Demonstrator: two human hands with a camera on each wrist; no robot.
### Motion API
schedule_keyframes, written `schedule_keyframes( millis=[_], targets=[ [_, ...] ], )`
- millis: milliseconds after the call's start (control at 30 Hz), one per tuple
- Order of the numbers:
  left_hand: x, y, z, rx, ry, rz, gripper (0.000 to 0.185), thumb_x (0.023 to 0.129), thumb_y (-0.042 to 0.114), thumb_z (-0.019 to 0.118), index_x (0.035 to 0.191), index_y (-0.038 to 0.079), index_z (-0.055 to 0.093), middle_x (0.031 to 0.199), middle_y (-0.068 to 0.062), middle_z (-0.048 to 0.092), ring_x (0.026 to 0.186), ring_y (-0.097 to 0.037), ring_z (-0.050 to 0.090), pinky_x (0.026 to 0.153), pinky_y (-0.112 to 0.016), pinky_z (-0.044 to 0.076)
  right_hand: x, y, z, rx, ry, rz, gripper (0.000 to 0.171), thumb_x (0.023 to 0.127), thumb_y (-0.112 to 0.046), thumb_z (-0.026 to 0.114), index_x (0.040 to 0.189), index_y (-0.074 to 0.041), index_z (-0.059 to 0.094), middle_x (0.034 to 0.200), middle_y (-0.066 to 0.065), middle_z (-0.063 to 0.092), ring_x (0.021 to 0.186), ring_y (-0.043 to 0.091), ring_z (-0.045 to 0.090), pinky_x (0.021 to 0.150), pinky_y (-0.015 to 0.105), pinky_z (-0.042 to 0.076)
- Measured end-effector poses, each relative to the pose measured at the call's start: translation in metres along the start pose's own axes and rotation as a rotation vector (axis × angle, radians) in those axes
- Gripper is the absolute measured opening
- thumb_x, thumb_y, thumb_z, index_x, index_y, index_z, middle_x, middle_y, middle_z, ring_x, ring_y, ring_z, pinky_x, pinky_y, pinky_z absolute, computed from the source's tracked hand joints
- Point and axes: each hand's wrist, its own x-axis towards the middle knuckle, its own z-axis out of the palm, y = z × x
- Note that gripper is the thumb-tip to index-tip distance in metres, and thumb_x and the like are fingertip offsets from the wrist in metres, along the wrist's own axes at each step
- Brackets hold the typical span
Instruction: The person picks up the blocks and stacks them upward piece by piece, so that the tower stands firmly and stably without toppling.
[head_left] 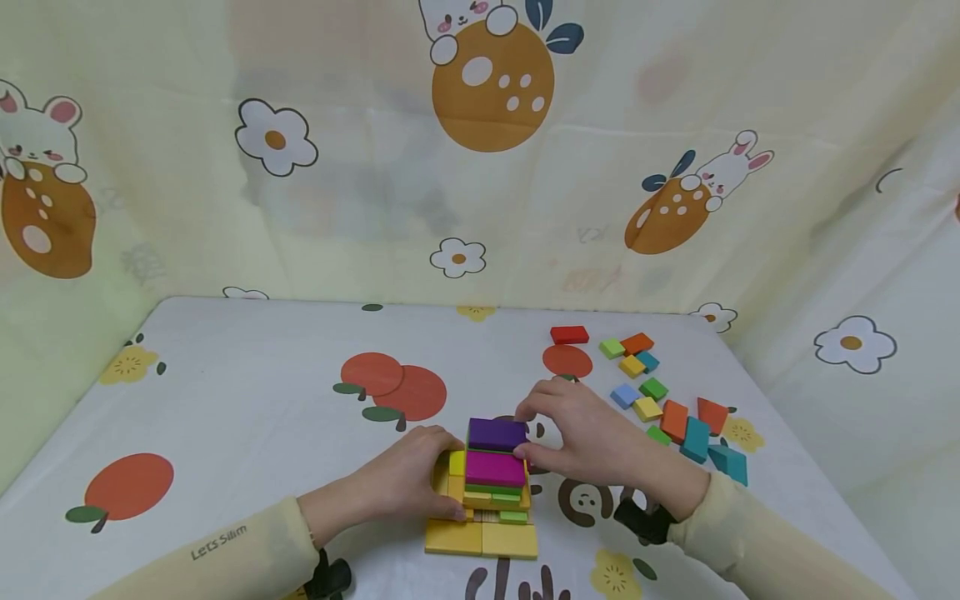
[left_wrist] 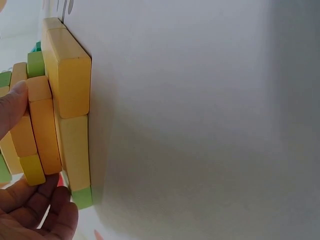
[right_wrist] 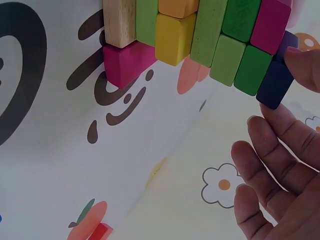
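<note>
A stepped tower of coloured wooden blocks [head_left: 453, 537] stands on the table before me, yellow at its base, with orange, green and magenta layers above. My left hand [head_left: 397, 483] holds the tower's left side, thumb at the near side and fingers at the far side of the orange and yellow blocks [left_wrist: 46, 132]. At the top lies a dark purple block [head_left: 497, 434], just behind a magenta block [head_left: 495, 468]. My right hand [head_left: 585, 429] pinches the purple block's right end between thumb and fingers. In the right wrist view the end of this dark block [right_wrist: 275, 85] sits on green ones.
Loose blocks lie to the right: a red one [head_left: 569, 335] at the back, small green, blue and yellow ones [head_left: 624, 396], and orange and teal ones [head_left: 696, 439] nearer. A printed curtain [head_left: 360, 217] hangs behind the table's far edge.
</note>
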Motion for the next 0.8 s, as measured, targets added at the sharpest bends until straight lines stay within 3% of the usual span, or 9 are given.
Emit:
schedule_keyframes(
  millis=[567,800],
  targets=[
    [0.0,0.002,0.0,0.0,-0.004,-0.018,0.068,0.073,0.033,0.093,0.124,-0.002,0.065,0.114,-0.009,0.067,0.106,-0.02,0.056,0.098,-0.043,0.053,-0.007,0.004,-0.003,0.07,0.017,0.043,0.03,0.097,-0.038,0.07,0.117,-0.016,0.068,0.108,-0.005,0.067,0.105,0.015,0.061,0.089,0.039,0.057],
    [-0.001,0.002,0.001,-0.012,0.0,-0.019,0.068,0.073,0.032,0.092,0.125,-0.003,0.064,0.117,-0.01,0.067,0.11,-0.022,0.057,0.1,-0.046,0.052,-0.032,0.033,0.0,0.08,0.068,0.172,0.022,0.104,-0.021,0.059,0.121,-0.01,0.068,0.116,0.004,0.071,0.109,0.022,0.064,0.092,0.045,0.058]
  ],
)
